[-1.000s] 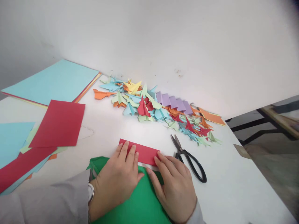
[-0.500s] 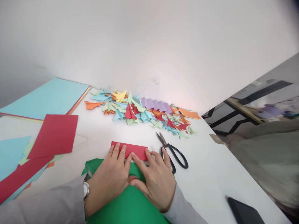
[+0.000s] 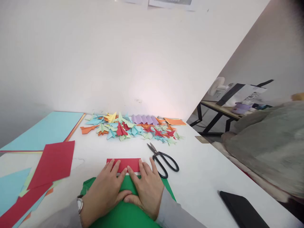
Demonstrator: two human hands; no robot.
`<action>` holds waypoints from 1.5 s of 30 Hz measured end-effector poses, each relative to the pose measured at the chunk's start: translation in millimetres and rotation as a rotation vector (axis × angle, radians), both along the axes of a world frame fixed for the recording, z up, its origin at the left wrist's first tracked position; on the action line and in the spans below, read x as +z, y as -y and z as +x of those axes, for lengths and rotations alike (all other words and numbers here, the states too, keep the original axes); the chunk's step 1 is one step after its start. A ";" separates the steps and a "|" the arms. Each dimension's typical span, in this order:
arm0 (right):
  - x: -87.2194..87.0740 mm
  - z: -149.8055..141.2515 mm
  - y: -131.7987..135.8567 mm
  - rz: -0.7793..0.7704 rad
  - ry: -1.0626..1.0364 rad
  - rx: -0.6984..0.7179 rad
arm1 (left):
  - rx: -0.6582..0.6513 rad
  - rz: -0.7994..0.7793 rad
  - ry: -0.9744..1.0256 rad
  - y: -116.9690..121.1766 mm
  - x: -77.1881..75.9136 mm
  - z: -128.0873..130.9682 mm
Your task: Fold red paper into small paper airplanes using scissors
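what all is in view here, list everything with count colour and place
folded paper: one, red, under both hands' fingers
scissors: one pair, black handles, beyond the right hand
folded planes: many, overlapping, mixed colours, by the wall
pleated paper: purple, among planes, count unclear
small sheets: stack, orange on top, right of planes
large sheets: stack, light blue on top, far left
loose papers: several, red, blue, green, orange, near left
green material: one piece, under the wrists
flat object: one, black, near right
table: one, white
wall: white, behind
background: table with bags, another person, right
watch: one, left wrist
sleeves: two, grey
left hand, right hand: two, centre front
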State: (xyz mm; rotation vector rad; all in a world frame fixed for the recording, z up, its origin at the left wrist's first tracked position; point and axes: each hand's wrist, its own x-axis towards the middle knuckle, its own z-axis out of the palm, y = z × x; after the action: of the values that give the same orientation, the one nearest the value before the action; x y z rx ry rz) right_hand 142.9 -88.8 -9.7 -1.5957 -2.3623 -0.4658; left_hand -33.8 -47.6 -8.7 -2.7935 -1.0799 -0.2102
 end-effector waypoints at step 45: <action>0.4 2.8 -4.0 -0.018 0.124 -0.143 | -0.246 -0.260 0.210 -26.3 15.6 -48.4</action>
State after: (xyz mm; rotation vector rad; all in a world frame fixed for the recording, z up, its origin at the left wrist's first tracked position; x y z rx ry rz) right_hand 145.7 -84.9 -9.3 -1.8006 -2.3556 -0.5905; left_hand -82.2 -21.4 6.9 -3.1984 -0.8518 -0.4265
